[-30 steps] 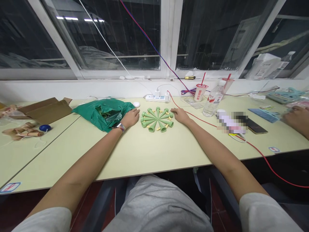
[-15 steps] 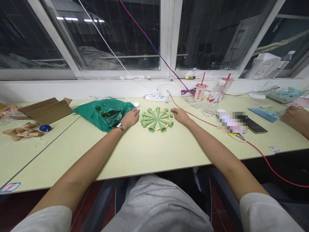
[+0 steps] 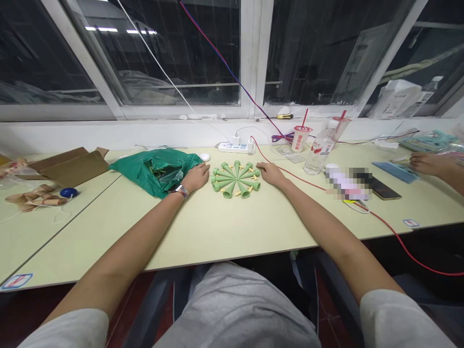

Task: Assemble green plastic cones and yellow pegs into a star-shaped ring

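Several green cone-shaped pieces with small yellow parts (image 3: 237, 179) lie in a ring on the pale table (image 3: 232, 227), narrow tips meeting at the centre and wide ends outward. My left hand (image 3: 196, 177) rests on the table just left of the ring, fingers apart, holding nothing, with a woven band at the wrist. Beside that wrist is an open green plastic bag (image 3: 159, 169). To the right of the ring, my right hand (image 3: 270, 173) lies on the table with its fingers spread and nothing in it.
A power strip (image 3: 236, 147) sits behind the ring. Right of it are a cup (image 3: 300, 140), a water bottle (image 3: 319, 151), a dark phone (image 3: 386, 188) and a red cable. Another person's hand (image 3: 429, 163) is at far right. Cardboard (image 3: 72, 166) and wooden pieces (image 3: 34, 197) lie left.
The other person's hand at the far right has moved left and slightly up, near the blue brush-like object. My own hands and the green ring have stayed in place.
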